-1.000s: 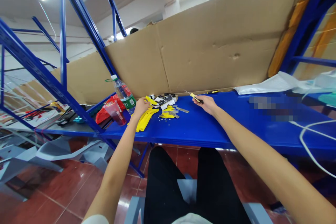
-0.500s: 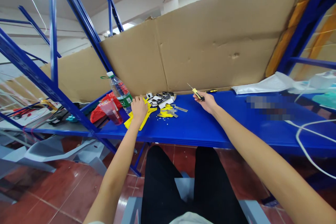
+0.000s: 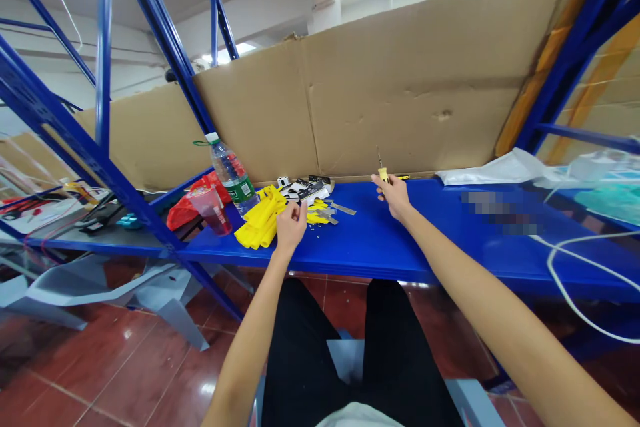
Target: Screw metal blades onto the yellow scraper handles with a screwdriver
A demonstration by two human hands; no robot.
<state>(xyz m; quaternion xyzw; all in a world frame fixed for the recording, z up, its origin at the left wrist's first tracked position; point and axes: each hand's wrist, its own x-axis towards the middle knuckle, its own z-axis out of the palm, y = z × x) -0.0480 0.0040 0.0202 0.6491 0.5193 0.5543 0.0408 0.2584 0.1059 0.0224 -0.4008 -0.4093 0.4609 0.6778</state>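
My right hand [image 3: 394,196] grips a screwdriver [image 3: 383,175] by its pale yellow handle, its thin shaft pointing up. My left hand [image 3: 291,227] is at the right edge of a pile of long yellow pieces [image 3: 257,223], fingers pinched together. Whether anything small sits in that pinch, I cannot make out. Just right of the left hand lie small yellow parts [image 3: 318,213] with flat, shiny strips [image 3: 343,209] and tiny bits scattered in front. Behind them is a heap of black-and-white pieces [image 3: 311,189].
A plastic bottle [image 3: 235,177], a cup of red drink [image 3: 212,210] and a red bag [image 3: 183,215] stand at the left of the blue table [image 3: 370,247]. Cardboard [image 3: 375,80] walls the back. White packaging [image 3: 493,168] and a white cable [image 3: 555,267] lie at right.
My left hand has left the top of the yellow pieces and moved right, now pinched. The screwdriver in my right hand has turned more upright.
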